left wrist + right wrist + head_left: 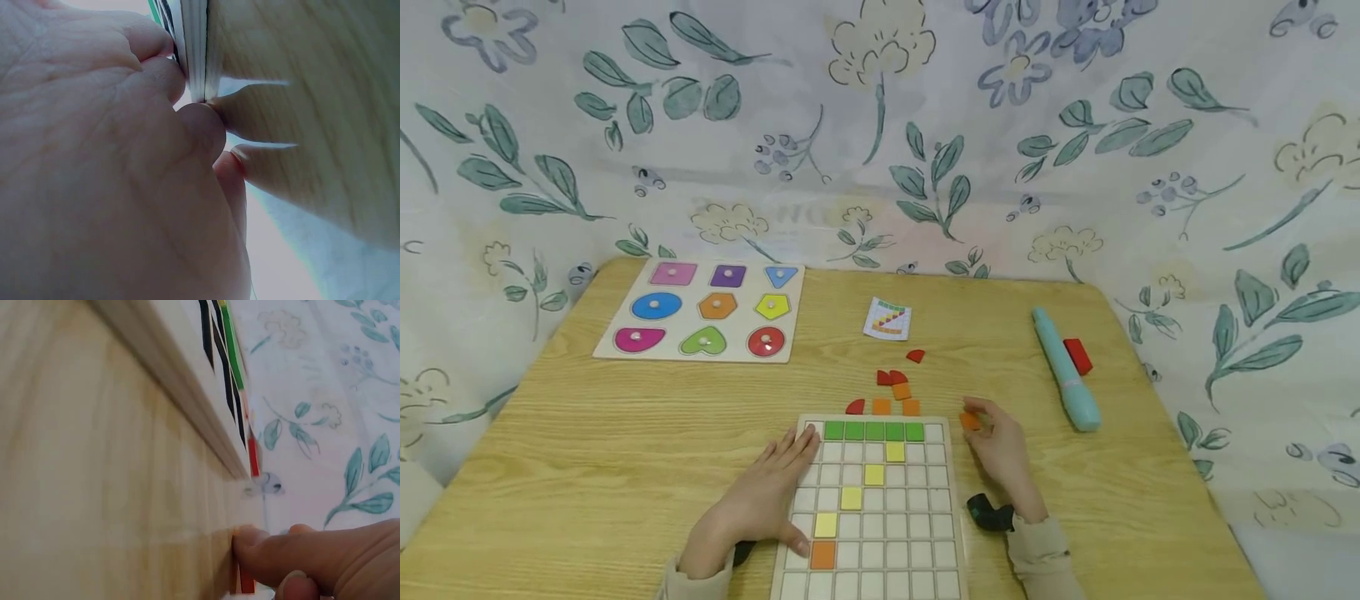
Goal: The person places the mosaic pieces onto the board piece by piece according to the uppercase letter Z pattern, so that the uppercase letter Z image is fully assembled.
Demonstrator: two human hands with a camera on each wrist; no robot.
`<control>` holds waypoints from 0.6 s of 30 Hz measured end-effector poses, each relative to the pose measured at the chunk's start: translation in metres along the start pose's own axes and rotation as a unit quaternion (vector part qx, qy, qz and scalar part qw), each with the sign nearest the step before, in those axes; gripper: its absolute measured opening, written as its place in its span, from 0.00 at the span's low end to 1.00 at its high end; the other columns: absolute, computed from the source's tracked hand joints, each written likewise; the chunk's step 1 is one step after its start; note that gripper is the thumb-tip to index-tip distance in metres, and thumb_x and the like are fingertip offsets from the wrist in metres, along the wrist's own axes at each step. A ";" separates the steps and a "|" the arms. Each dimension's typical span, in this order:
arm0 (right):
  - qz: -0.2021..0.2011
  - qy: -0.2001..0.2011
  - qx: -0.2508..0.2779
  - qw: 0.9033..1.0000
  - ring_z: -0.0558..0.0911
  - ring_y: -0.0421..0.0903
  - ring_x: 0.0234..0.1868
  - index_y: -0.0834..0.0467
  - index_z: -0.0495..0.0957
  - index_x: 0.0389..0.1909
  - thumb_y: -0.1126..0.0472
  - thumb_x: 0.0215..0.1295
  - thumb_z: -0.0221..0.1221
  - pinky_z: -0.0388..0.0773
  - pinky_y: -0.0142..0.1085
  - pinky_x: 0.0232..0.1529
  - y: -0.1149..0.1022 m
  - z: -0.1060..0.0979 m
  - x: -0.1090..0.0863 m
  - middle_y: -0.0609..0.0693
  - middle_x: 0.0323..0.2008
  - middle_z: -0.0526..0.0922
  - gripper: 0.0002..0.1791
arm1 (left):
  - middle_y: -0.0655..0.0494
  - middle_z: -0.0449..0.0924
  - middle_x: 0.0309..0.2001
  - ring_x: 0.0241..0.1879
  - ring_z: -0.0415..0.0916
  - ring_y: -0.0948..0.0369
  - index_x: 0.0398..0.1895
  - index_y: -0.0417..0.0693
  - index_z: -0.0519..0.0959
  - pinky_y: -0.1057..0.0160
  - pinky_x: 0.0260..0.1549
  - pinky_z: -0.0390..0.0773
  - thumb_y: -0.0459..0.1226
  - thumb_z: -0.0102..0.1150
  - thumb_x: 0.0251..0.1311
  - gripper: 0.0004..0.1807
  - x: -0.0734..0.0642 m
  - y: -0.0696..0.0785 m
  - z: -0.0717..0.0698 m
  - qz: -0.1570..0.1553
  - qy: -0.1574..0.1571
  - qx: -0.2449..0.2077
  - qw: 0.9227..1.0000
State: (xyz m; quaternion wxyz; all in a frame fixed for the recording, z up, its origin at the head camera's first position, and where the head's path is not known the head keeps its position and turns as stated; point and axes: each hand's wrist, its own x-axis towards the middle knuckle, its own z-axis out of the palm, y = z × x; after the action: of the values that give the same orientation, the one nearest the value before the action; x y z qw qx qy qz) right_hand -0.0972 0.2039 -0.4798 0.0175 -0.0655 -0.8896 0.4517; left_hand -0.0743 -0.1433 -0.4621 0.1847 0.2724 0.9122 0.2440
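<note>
A white grid board (940,478) lies at the front of the table. My left hand (765,494) rests along its left edge, fingers extended toward the top left corner and thumb close to an orange square (823,555). Green squares (875,431) line the top row, and several yellow squares (874,475) step diagonally down to the left. Just right of the board's top right corner, my right hand (1002,444) pinches an orange piece (970,422) between thumb and fingers. In the right wrist view the thumb (275,553) is low over the table.
Loose orange squares (882,407) and red quarter-circle pieces (915,356) lie beyond the board. Behind them is a small pattern card (887,319). A shape puzzle (741,312) sits at the back left. On the right are a teal mallet-like object (1066,371) and a red block (1078,356).
</note>
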 end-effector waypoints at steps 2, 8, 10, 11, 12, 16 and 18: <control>0.002 0.011 -0.016 1.000 0.71 0.37 0.18 0.60 0.78 0.55 0.74 0.56 0.63 0.69 0.27 0.21 0.001 -0.003 -0.001 0.60 0.51 0.84 0.24 | 0.39 0.42 0.77 0.76 0.37 0.38 0.75 0.35 0.47 0.36 0.72 0.45 0.59 0.78 0.20 0.77 0.000 0.000 0.000 -0.002 -0.001 -0.005 1.000; -0.040 0.043 -0.062 0.996 0.83 0.51 0.38 0.61 0.82 0.46 0.72 0.52 0.67 0.79 0.38 0.39 0.005 -0.005 0.001 0.58 0.42 0.85 0.18 | 0.40 0.41 0.77 0.76 0.36 0.40 0.76 0.36 0.47 0.36 0.72 0.43 0.59 0.78 0.18 0.78 0.001 0.000 0.000 -0.013 0.001 -0.016 1.000; -0.034 0.052 -0.063 0.996 0.82 0.50 0.37 0.60 0.82 0.45 0.71 0.53 0.67 0.78 0.35 0.38 0.006 -0.005 0.000 0.57 0.39 0.85 0.17 | 0.41 0.40 0.78 0.76 0.36 0.40 0.76 0.37 0.47 0.37 0.72 0.43 0.59 0.78 0.17 0.78 0.001 0.000 0.001 -0.016 0.001 -0.020 1.000; -0.027 0.058 -0.061 0.996 0.81 0.49 0.34 0.60 0.82 0.45 0.71 0.53 0.67 0.77 0.33 0.35 0.006 -0.006 0.000 0.57 0.37 0.85 0.16 | 0.41 0.40 0.78 0.77 0.36 0.40 0.76 0.37 0.47 0.37 0.72 0.43 0.58 0.78 0.17 0.78 0.001 0.000 0.001 -0.017 0.001 -0.022 1.000; -0.017 0.062 -0.055 0.996 0.81 0.48 0.33 0.60 0.83 0.45 0.70 0.54 0.67 0.75 0.30 0.31 0.006 -0.006 -0.001 0.57 0.36 0.85 0.16 | 0.41 0.40 0.78 0.77 0.36 0.40 0.76 0.38 0.47 0.37 0.72 0.43 0.58 0.78 0.17 0.78 0.002 0.000 0.001 -0.017 0.001 -0.025 1.000; 0.010 0.060 -0.008 0.998 0.83 0.44 0.34 0.60 0.83 0.44 0.68 0.58 0.66 0.77 0.25 0.34 -0.001 -0.005 -0.006 0.56 0.35 0.87 0.12 | 0.41 0.41 0.77 0.76 0.36 0.40 0.76 0.38 0.48 0.36 0.72 0.42 0.58 0.79 0.17 0.77 0.002 0.001 0.001 -0.017 0.001 -0.026 1.000; 0.014 0.028 0.033 0.999 0.84 0.43 0.35 0.60 0.83 0.44 0.68 0.59 0.65 0.78 0.25 0.35 -0.009 0.000 -0.011 0.55 0.34 0.87 0.11 | 0.41 0.41 0.77 0.76 0.37 0.40 0.76 0.37 0.48 0.36 0.72 0.42 0.58 0.79 0.17 0.77 0.003 0.001 0.000 -0.016 0.002 -0.024 1.000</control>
State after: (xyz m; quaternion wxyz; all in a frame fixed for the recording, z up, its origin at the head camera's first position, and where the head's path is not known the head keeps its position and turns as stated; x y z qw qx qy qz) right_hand -0.0872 0.1969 -0.4720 0.0380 -0.0895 -0.8726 0.4787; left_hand -0.0757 -0.1407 -0.4622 0.1938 0.2525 0.9106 0.2636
